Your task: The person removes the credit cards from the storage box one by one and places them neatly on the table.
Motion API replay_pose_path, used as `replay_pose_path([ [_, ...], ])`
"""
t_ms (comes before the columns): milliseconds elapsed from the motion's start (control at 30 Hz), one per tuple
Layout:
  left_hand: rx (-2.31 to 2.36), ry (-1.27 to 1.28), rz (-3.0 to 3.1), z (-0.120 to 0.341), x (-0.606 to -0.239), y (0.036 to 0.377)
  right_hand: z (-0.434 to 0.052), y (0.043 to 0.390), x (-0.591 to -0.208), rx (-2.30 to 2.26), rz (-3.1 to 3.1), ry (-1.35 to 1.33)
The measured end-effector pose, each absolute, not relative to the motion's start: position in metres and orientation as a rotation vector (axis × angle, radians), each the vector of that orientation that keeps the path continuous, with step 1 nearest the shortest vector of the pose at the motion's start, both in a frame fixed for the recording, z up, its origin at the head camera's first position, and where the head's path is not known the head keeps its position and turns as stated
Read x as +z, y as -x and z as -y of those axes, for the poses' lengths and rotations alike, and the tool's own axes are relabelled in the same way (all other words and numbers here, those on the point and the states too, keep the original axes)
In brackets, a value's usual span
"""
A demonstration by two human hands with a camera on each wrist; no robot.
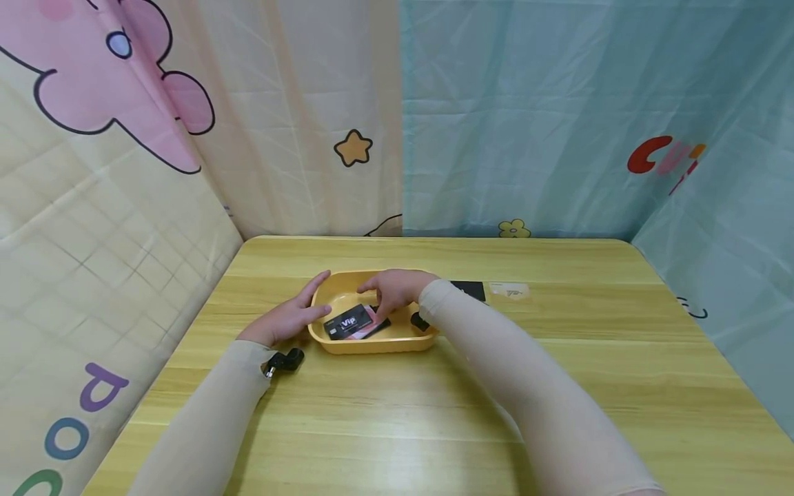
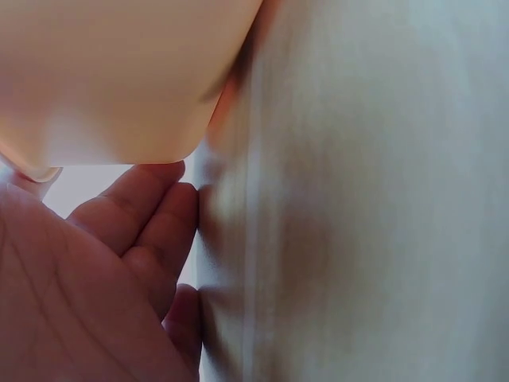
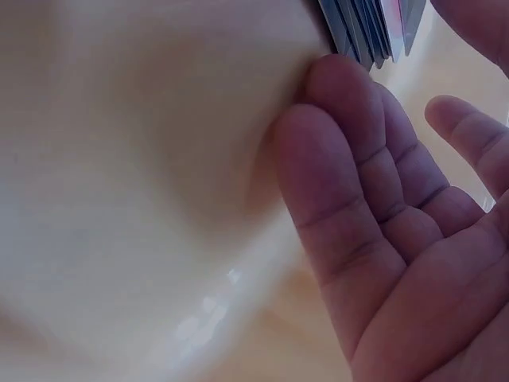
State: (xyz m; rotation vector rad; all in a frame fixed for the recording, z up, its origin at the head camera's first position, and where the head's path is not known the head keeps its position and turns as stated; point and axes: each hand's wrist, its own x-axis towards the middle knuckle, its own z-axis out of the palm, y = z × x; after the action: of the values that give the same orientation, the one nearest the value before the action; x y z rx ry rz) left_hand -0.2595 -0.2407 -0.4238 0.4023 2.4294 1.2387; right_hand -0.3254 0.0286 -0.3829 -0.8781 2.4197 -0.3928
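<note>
A yellow tray (image 1: 372, 346) sits on the wooden table (image 1: 434, 406) and holds a small stack of cards (image 1: 350, 322), the top one black and marked "Vip", with a pink one under it. My left hand (image 1: 291, 317) lies flat against the tray's left wall with straight fingers. The left wrist view shows those fingers (image 2: 143, 223) beside the tray's rounded corner (image 2: 119, 79). My right hand (image 1: 391, 289) reaches down into the tray. Its fingertips (image 3: 334, 87) touch the edge of the card stack (image 3: 366, 24), and the thumb is close on the other side.
A black card (image 1: 471, 289) and a pale card (image 1: 510, 291) lie on the table behind the tray to the right. Printed curtains (image 1: 186, 138) close in the table at the back and on both sides.
</note>
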Motion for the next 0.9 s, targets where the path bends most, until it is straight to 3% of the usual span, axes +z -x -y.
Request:
replay_pose_path([
  [900, 1.182, -0.376, -2.477, 0.24, -0.42, 0.258, -0.013, 0.317, -0.387, -0.276, -2.392, 1.046],
])
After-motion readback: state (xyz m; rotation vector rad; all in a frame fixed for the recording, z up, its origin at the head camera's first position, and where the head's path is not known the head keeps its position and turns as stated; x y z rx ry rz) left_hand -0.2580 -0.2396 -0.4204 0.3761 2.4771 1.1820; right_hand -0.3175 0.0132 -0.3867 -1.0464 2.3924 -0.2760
